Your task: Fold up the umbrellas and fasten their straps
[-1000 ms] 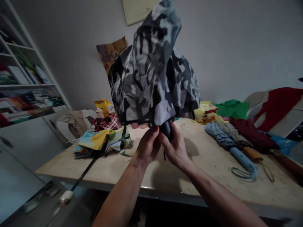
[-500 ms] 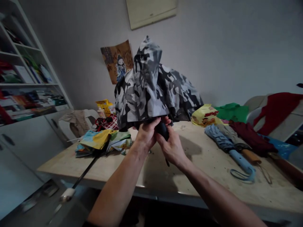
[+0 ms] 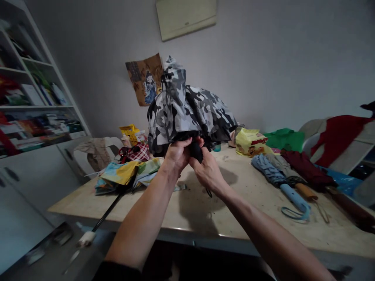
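A grey, black and white camouflage umbrella point(image 3: 178, 113) is held up above the table, its canopy partly folded and hanging in loose panels. My right hand point(image 3: 203, 164) is wrapped round its black handle point(image 3: 196, 152). Just to the left, my left hand point(image 3: 177, 154) is closed at the top of the handle, under the canopy's lower edge. Some fingers of both hands are hidden behind the handle. A dark strap loop dangles below my right hand. The shaft is hidden by the canopy.
On the table point(image 3: 234, 218), a blue umbrella point(image 3: 272, 175), a beige one and a maroon umbrella point(image 3: 307, 169) lie folded at right. A yellow-and-blue umbrella point(image 3: 120, 175) lies at left, its shaft overhanging the edge. Behind are a yellow bag point(image 3: 250, 142) and a green bag point(image 3: 285, 138).
The camouflage canopy has drawn in narrower and its top has shifted lower and to the left. Both hands have moved slightly up and left in view, still holding the umbrella.
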Available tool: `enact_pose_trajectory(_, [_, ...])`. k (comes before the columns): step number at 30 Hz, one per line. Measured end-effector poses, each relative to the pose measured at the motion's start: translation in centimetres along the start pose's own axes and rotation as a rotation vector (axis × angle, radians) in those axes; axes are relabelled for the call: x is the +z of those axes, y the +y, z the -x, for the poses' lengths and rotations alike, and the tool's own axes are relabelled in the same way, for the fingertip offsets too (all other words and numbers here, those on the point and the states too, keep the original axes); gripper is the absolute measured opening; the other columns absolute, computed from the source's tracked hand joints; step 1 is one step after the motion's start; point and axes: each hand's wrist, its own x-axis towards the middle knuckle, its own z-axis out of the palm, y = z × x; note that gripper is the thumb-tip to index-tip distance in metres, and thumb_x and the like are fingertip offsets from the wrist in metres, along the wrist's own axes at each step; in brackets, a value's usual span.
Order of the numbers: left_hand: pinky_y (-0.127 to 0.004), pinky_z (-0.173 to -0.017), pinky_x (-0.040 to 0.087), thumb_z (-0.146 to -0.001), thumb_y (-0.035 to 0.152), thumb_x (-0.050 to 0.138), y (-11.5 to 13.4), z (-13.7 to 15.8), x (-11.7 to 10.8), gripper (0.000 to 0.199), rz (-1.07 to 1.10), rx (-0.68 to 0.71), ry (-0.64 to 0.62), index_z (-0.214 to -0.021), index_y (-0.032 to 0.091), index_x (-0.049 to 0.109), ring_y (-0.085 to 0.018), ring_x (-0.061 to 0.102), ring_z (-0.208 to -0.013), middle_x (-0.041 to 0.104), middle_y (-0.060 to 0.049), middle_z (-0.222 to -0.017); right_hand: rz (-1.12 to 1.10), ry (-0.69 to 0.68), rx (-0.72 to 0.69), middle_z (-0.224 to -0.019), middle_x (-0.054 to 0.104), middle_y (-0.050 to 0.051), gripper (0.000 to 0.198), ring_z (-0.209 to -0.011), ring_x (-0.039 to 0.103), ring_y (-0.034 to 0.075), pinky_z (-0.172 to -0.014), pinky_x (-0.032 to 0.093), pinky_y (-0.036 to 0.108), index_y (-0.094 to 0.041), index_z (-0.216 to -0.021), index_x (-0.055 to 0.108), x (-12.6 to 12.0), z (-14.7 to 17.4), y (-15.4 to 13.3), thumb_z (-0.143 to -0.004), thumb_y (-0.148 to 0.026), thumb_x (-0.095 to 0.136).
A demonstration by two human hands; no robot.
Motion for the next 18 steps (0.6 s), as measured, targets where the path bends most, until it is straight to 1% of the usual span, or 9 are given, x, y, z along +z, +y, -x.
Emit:
enact_pose_trajectory(3, [-0.045,-0.104,0.046,-0.078,0.005,0.054,0.0,0.9,-0.3,0.016,-0.017,-0.046,-0.079,-0.079,0.007,0.07,-0.028,0.069,-0.101,0.072,-0.013,-0.075,-0.031,-0.029,-0.046,-0.086,0.061,0.008,0.036,-0.077,0.054,0.022,-0.069,0.043,0.033,-0.014,-0.109,0.05,-0.7,0.7,-0.1,-0.08,-0.035,0.048])
enact_pose_trajectory(5, [-0.044,-0.106,0.044,-0.078,0.004,0.052,-0.1,1.7,-0.4,0.02,0.0,-0.062,-0.088,-0.085,0.008,0.07,-0.028,0.067,-0.106,0.074,-0.012,-0.082,-0.046,-0.036,-0.061,-0.087,0.061,0.009,0.038,-0.079,0.054,0.022,-0.071,0.044,0.034,-0.014,-0.112,0.05,-1.0,1.1,-0.2,-0.081,-0.035,0.048])
enact_pose_trajectory(7, [-0.044,-0.106,0.044,-0.076,0.004,0.053,-0.2,2.4,-0.2,0.021,0.006,-0.054,-0.068,-0.088,0.01,0.07,-0.027,0.067,-0.107,0.074,-0.011,-0.083,-0.041,-0.029,-0.074,-0.09,0.061,0.01,0.037,-0.081,0.055,0.023,-0.072,0.044,0.036,-0.014,-0.111,0.051,-1.0,1.4,-0.3,-0.08,-0.035,0.047])
enact_pose_trajectory(10, [-0.043,-0.102,0.048,-0.071,0.002,0.056,-0.4,2.6,0.1,0.02,-0.021,0.01,-0.008,-0.082,0.012,0.069,-0.025,0.07,-0.095,0.072,-0.007,-0.073,-0.005,-0.013,-0.086,-0.095,0.061,0.012,0.034,-0.083,0.055,0.024,-0.073,0.044,0.036,-0.015,-0.106,0.05,-0.6,1.6,-0.3,-0.079,-0.035,0.046])
enact_pose_trajectory(12, [-0.041,-0.098,0.051,-0.067,-0.001,0.056,-0.6,2.2,0.2,0.02,-0.041,0.056,0.039,-0.076,0.013,0.068,-0.023,0.071,-0.082,0.069,-0.005,-0.065,0.029,-0.009,-0.071,-0.093,0.061,0.013,0.034,-0.08,0.055,0.024,-0.071,0.044,0.036,-0.014,-0.106,0.049,-0.3,1.7,-0.1,-0.079,-0.035,0.046])
enact_pose_trajectory(14, [-0.039,-0.093,0.053,-0.064,-0.002,0.055,-0.7,1.6,0.1,0.02,-0.048,0.089,0.073,-0.071,0.013,0.067,-0.019,0.069,-0.069,0.067,-0.003,-0.06,0.066,-0.022,-0.026,-0.088,0.061,0.012,0.034,-0.075,0.055,0.023,-0.067,0.043,0.034,-0.014,-0.107,0.048,0.0,1.6,0.1,-0.08,-0.035,0.046])
enact_pose_trajectory(16, [-0.038,-0.091,0.054,-0.065,-0.003,0.054,-0.7,1.0,0.1,0.02,-0.044,0.093,0.081,-0.07,0.012,0.066,-0.016,0.066,-0.06,0.066,-0.003,-0.058,0.096,-0.031,0.025,-0.084,0.062,0.011,0.033,-0.07,0.055,0.022,-0.063,0.042,0.032,-0.015,-0.106,0.048,0.0,1.4,0.2,-0.08,-0.034,0.047])
enact_pose_trajectory(18, [-0.038,-0.092,0.053,-0.068,-0.001,0.054,-0.6,0.7,0.1,0.018,-0.051,0.063,0.077,-0.07,0.011,0.067,-0.016,0.065,-0.059,0.067,-0.004,-0.06,0.113,-0.032,0.052,-0.08,0.062,0.009,0.029,-0.066,0.055,0.021,-0.06,0.041,0.031,-0.016,-0.104,0.049,-0.1,1.1,0.2,-0.081,-0.033,0.048])
